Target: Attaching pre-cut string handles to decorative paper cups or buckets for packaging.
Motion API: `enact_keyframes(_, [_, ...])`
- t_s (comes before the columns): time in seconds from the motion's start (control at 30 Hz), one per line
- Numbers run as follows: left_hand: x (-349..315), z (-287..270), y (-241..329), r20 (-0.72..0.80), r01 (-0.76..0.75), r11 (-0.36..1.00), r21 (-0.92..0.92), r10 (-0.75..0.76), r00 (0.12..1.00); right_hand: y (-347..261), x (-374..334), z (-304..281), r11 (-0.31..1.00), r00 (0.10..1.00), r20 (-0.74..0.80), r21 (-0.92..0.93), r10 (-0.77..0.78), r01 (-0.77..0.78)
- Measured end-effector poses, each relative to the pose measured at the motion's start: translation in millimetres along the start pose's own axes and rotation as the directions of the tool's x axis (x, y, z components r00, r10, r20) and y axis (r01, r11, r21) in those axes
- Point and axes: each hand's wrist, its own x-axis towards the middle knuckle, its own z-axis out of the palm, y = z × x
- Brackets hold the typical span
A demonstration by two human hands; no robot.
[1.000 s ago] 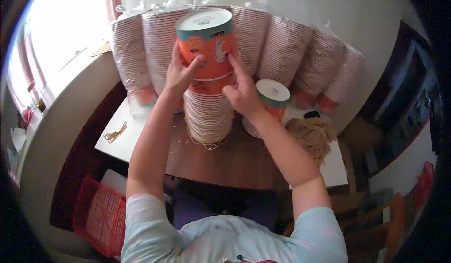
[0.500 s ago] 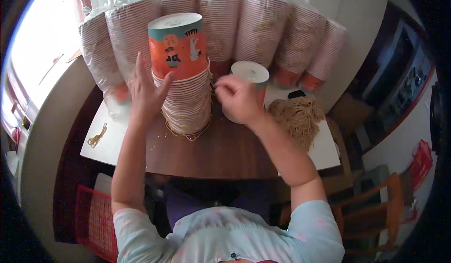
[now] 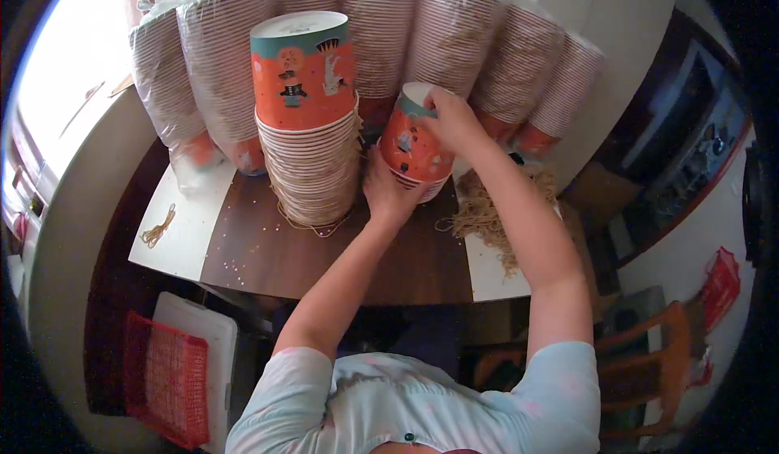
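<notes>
A short stack of upside-down orange paper buckets with a teal band tilts on the table, right of the middle. My right hand grips the top bucket near its upturned base. Low on the left side, my left hand curls against the stacked rims, its fingertips partly hidden behind. Close by on the left rises a taller stack of the same buckets, with tan cords hanging about its rims. A heap of tan cords lies right of my right hand, partly covered by my forearm.
Tall bucket stacks in clear plastic line the back of the table. A small bundle of cord lies at the left. Pale specks dot the tabletop. Below left is a red basket; a wooden chair stands right.
My left hand has moved from the tall stack to the short one on the right. My right hand has closed on the short stack's top bucket, which now leans.
</notes>
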Motion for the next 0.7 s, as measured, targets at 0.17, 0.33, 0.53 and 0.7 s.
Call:
enact_keyframes(0.17, [0.0,14.2,-5.8,-0.007,0.065,0.998,-0.003,-0.065,0.998,-6.1,4.8,-5.0,0.995,0.998,0.035,-0.083,0.058,-0.054])
enact_keyframes(0.33, [-9.3,19.8,-6.6,0.034,0.07,0.996,0.055,-0.072,0.997,-7.1,5.8,-10.4,0.996,0.998,-0.047,-0.074,0.048,-0.052])
enact_keyframes(0.53, [1.9,40.3,-33.6,0.163,0.106,0.994,0.008,-0.106,0.981,-27.1,1.7,-78.5,0.989,0.767,-0.632,0.009,-0.111,0.15])
enact_keyframes(0.7, [2.6,4.0,-24.3,-0.033,0.053,0.957,-0.284,-0.065,0.997,-20.6,-90.4,-94.5,0.513,0.641,-0.566,0.805,0.518,0.297])
